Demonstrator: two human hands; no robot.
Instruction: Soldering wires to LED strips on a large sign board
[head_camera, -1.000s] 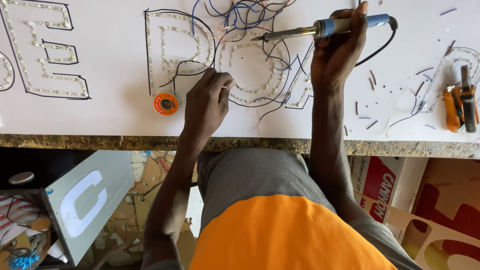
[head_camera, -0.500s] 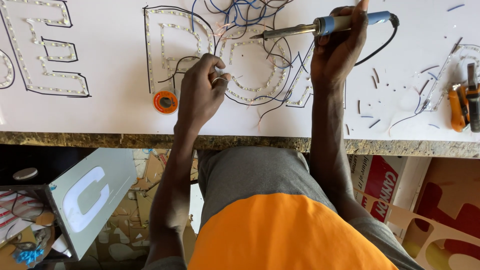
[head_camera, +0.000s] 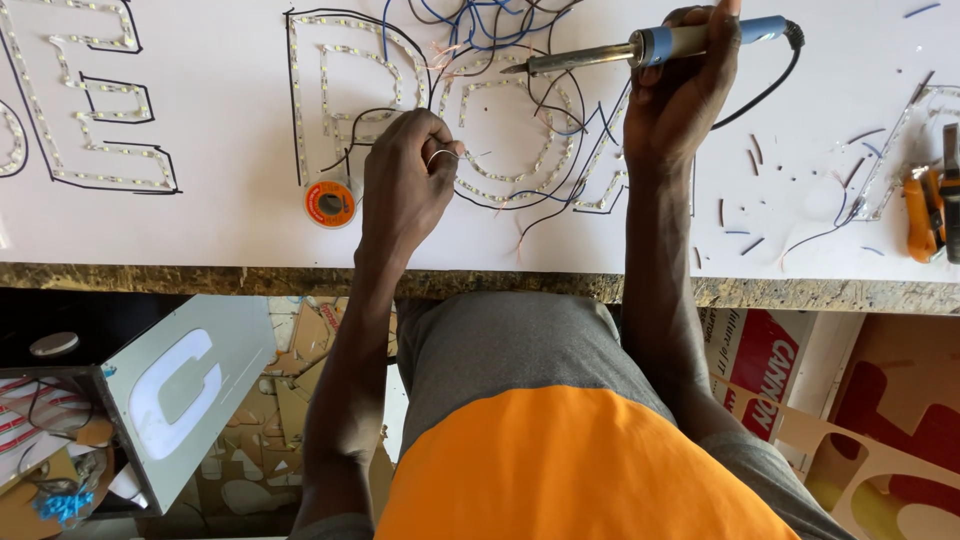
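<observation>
A white sign board (head_camera: 220, 225) lies on the bench, with large letters outlined in small LED strips and a tangle of black and blue wires (head_camera: 520, 100) over the middle letters. My right hand (head_camera: 680, 95) grips a soldering iron (head_camera: 650, 45) with a blue handle, its metal tip pointing left above the wires. My left hand (head_camera: 405, 185) is closed around a thin silvery strand of solder wire, pinched between finger and thumb just right of an orange solder spool (head_camera: 330, 203).
Orange-handled pliers and cutters (head_camera: 930, 205) lie at the board's right edge among cut wire scraps. Below the bench edge stand a grey box sign with a white letter (head_camera: 175, 390), cardboard pieces and a red carton (head_camera: 765, 365). My lap is against the bench.
My left hand has lifted off the board, closed its fingers on the solder wire and shifted slightly left. The soldering iron has stayed almost in place.
</observation>
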